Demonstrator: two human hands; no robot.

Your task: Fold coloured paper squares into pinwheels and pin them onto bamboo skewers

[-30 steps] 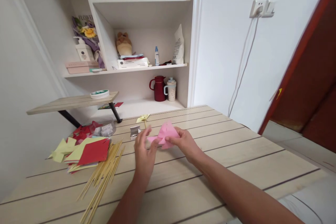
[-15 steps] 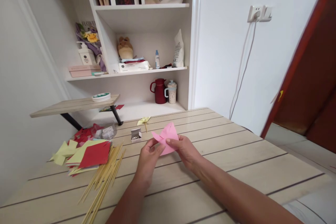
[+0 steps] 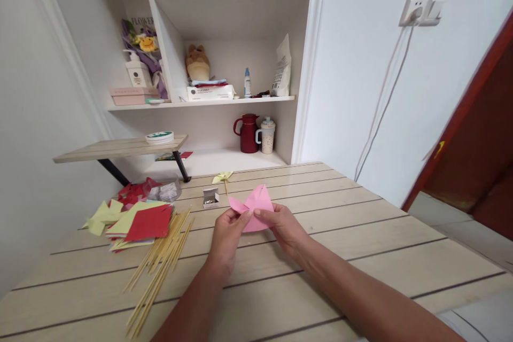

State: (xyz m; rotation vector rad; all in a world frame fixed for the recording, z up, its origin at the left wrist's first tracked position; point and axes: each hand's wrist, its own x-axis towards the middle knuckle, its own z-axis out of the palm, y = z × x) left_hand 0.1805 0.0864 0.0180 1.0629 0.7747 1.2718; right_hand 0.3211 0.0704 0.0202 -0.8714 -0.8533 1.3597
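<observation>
A pink folded paper piece (image 3: pixel 256 207) with pointed flaps is held just above the wooden table (image 3: pixel 360 235). My left hand (image 3: pixel 227 235) pinches its left flap with thumb and fingers closed. My right hand (image 3: pixel 282 227) pinches the paper at its middle from the right. Both hands meet at the paper, above the table's centre.
Left of my hands lie a bundle of thin wooden sticks (image 3: pixel 158 270) and a pile of red and yellow paper squares (image 3: pixel 136 222). A small open box (image 3: pixel 210 198) and a yellow paper pinwheel (image 3: pixel 223 177) sit behind. A shelf unit (image 3: pixel 224 99) stands beyond the table.
The pink paper has been lifted off the table and refolded between both hands. My left hand has gone from spread fingers to a pinch on the flap. The view shifted slightly.
</observation>
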